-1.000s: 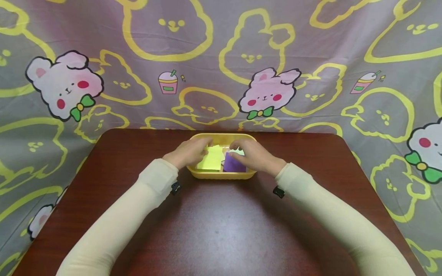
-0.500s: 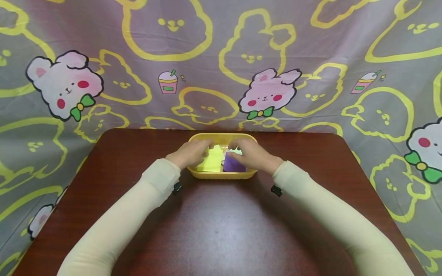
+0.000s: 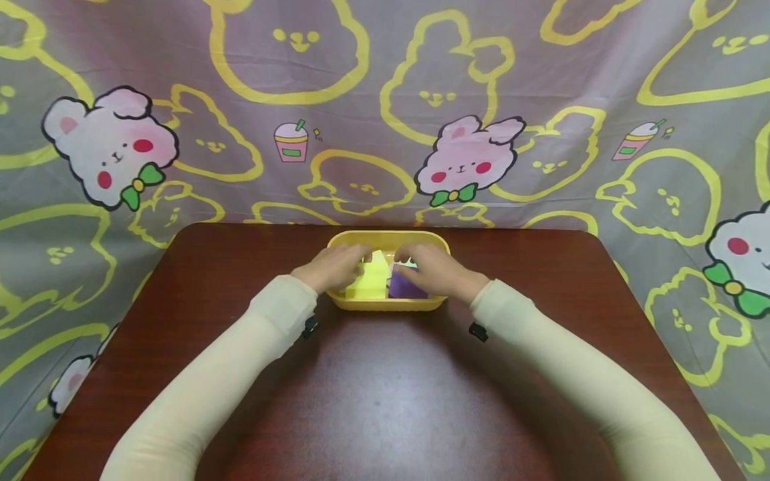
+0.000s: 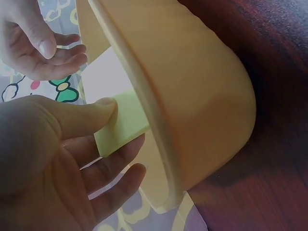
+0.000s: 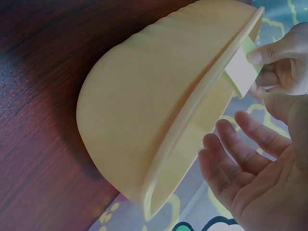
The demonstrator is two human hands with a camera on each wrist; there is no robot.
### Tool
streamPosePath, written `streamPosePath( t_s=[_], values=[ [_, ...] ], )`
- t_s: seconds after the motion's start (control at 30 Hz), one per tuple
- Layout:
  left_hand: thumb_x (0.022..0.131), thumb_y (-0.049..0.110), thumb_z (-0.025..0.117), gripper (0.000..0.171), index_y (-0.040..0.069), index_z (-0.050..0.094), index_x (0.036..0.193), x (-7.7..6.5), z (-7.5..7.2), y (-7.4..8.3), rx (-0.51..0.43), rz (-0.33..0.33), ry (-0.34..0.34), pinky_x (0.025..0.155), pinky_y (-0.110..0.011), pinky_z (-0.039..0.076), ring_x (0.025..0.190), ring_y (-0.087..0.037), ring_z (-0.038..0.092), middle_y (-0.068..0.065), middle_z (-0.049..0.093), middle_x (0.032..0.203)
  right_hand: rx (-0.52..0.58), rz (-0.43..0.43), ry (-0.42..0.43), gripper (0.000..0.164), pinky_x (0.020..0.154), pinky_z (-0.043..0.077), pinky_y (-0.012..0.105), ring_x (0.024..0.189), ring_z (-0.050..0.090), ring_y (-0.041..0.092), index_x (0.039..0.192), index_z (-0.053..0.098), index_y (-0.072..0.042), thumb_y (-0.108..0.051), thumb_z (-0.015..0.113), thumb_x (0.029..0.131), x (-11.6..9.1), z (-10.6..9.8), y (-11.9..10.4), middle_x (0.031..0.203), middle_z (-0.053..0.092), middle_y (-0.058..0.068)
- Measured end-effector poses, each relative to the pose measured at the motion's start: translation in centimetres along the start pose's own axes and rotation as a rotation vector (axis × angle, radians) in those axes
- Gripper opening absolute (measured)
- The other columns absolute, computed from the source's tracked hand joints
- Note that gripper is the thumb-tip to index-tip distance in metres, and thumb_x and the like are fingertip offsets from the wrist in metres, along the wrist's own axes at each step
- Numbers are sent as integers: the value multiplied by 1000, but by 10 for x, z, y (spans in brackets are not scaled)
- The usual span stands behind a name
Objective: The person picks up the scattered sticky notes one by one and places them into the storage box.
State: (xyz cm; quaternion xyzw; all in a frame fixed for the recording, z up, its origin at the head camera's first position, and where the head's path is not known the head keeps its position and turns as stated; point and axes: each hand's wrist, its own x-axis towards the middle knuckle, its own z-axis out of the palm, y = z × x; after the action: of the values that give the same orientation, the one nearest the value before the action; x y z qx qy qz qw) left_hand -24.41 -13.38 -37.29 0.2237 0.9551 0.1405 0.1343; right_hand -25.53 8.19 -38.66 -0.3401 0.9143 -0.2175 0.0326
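A yellow plastic basket (image 3: 390, 304) stands near the far edge of the table, with both hands over it. My left hand (image 3: 333, 268) pinches a pad of yellow sticky notes (image 4: 126, 113) between thumb and fingers at the basket's mouth; the right wrist view also shows this grip. On the other side my right hand (image 3: 442, 270) hovers with loosely bent fingers, and in the right wrist view (image 5: 255, 163) nothing lies between them. Below it in the basket is a purple square (image 3: 408, 283), possibly another note pad. Pale pieces beside it are partly hidden.
The dark reddish-brown wooden table (image 3: 385, 394) reaches back to a grey-purple curtain (image 3: 361, 87) printed with yellow outlines and white rabbits. Raised basket walls surround the pads.
The yellow pad has tilted a little in my left hand. Both hands have shifted slightly inward over the basket, and the basket stays in place.
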Motion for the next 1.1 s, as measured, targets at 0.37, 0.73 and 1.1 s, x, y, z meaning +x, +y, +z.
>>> streamPosePath(
  t_s=[0.37,0.73,1.1],
  values=[
    [91,20,58,31,7,58,119,5,1,-2,23,2,3,75,-38,49,57,-10,60,-9,64,111,2,45,-24,32,83,48,34,91,59,15,107,66,-6,-31,58,90,1,-2,2,98,66,3],
    [95,31,51,44,2,56,128,4,1,-3,-15,-21,-25,87,-41,46,54,-13,63,-14,61,124,-6,31,-13,31,83,48,34,92,60,16,107,66,-6,-31,60,89,3,-1,3,98,66,3],
    [95,34,51,47,2,56,129,5,3,-8,-3,-30,-29,90,-41,45,70,-12,64,-13,60,126,7,22,-19,31,82,48,34,91,60,16,107,66,-6,-31,58,90,4,-2,2,97,66,3]
  ],
)
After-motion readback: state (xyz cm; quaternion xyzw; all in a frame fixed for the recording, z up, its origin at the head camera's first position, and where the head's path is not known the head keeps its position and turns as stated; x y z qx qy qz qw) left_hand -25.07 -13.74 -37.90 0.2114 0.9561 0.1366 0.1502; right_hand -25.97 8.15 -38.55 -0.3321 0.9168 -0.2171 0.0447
